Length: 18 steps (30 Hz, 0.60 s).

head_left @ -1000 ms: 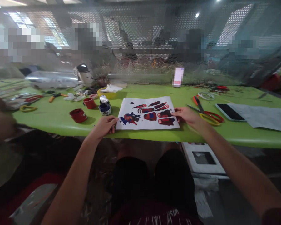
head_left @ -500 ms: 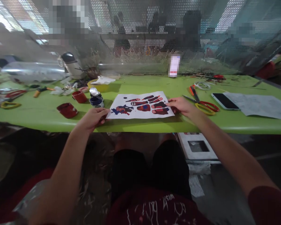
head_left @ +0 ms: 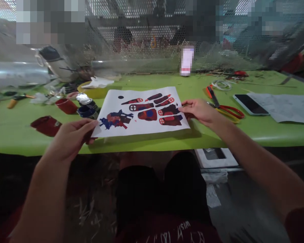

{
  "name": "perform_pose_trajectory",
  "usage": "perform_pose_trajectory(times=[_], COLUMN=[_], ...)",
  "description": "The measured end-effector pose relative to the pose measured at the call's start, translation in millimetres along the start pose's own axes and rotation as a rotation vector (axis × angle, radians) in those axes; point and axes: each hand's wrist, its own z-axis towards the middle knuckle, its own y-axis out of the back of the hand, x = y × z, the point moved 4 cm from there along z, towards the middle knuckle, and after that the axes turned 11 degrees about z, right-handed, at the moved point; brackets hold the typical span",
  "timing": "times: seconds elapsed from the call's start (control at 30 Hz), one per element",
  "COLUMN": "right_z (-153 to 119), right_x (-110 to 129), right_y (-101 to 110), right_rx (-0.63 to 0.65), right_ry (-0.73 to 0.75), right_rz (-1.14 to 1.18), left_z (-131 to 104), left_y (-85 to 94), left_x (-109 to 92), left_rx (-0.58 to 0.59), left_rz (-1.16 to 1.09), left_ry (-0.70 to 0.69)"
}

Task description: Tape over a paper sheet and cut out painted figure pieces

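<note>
Between my hands is a white sheet of paper [head_left: 111, 99] bearing painted shapes in red, dark blue and black. My left hand [head_left: 74, 135] pinches its near left corner, thumb on top. At the right edge my right hand [head_left: 199, 111] grips the sheet, thumb above and the other fingers partly hidden below. The sheet is held slightly above the green table [head_left: 147, 143], near its front edge. Just beyond my left hand lies a dark red paint jar [head_left: 46, 126]. Scissors with red and yellow handles [head_left: 230, 113] lie close to my right hand, which partly covers them.
Left of the paper stand another red jar [head_left: 66, 106], a blue jar [head_left: 87, 112] and a yellow bowl [head_left: 91, 88]. A phone [head_left: 251, 104] rests by a white sheet [head_left: 291, 106] on the right. An upright phone [head_left: 186, 61] leans at the back against a perforated metal screen [head_left: 152, 40].
The sheet looks larger and nearer, its left end shifted left and lower with my left hand. My right hand keeps its hold. The view has moved closer to the table.
</note>
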Motion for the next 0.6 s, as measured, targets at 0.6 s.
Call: perform_pose_trajectory(times=[0.6], right_z=[-1.8], right_x=[-12.2], right_y=[5.9], right_rx=[0.16], right_ry=[-0.033], right_rz=[-0.18], left_z=[-8.9], left_y=[-1.3], left_x=[22.9], left_rx=[0.055], left_rz=[0.361], left_ry=[-0.038])
